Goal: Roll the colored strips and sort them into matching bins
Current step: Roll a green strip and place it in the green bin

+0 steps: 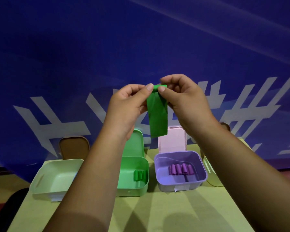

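Observation:
A green strip (157, 114) hangs in the air above the bins, its top end curled into a small roll. My left hand (126, 106) and my right hand (182, 101) both pinch that rolled top end between thumb and fingers. Below, the green bin (141, 186) holds a few green rolls (139, 175). To its right the purple bin (159, 166) holds several purple rolls (181, 169).
A pale bin (40, 180) stands at the left, partly behind my left forearm; a yellowish bin (211, 174) shows behind my right forearm. Brown (74, 147), green (136, 144) and pink (172, 139) lids lean against the blue backdrop. All rest on a yellow-green table (166, 213).

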